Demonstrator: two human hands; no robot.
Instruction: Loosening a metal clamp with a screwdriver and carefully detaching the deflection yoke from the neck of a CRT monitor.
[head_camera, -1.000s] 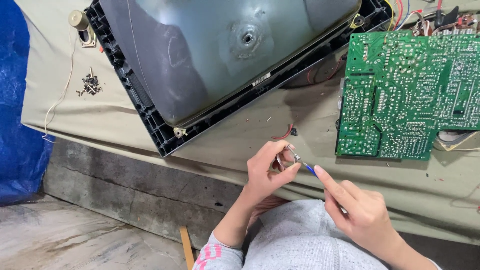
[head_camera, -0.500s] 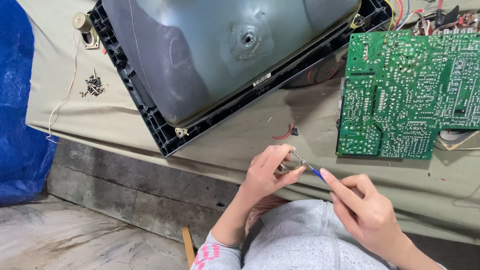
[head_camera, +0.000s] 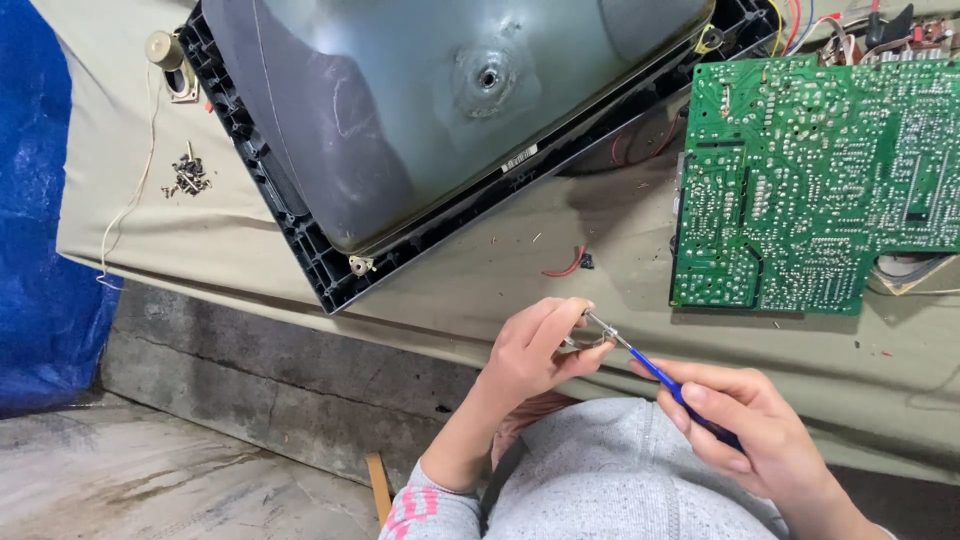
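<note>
Since the earlier frame, your hands had drifted slightly lower and to the right, while the bench items kept their places. Your left hand (head_camera: 535, 350) pinched a small metal part (head_camera: 580, 342) between thumb and forefingers, held in the air just above your lap. Your right hand (head_camera: 745, 435) had its fingers pressed around the blue handle of a thin screwdriver (head_camera: 650, 368), whose tip met the part at the left fingertips.

In my judgement, the step is done best with the part held firm and low, the blade kept in line with its slot, and the tip aimed away from the left thumb, since a slip would run straight into it. Bracing both wrists against your knees would likely steady the work.

You sat before a low bench draped in a khaki cloth (head_camera: 470, 275). On it lay an old television tube (head_camera: 430, 110), face down in its black frame (head_camera: 330, 270), and beside it, to the right, a green circuit board (head_camera: 810, 185) with coloured wires at its top edge. A small pile of screws (head_camera: 187, 175) and a little speaker (head_camera: 165, 55) lay at the far left; a short red wire (head_camera: 565, 268) lay between tube and board. A blue tarpaulin (head_camera: 35, 220) hung at the left, over a rough concrete floor (head_camera: 150, 480).
</note>
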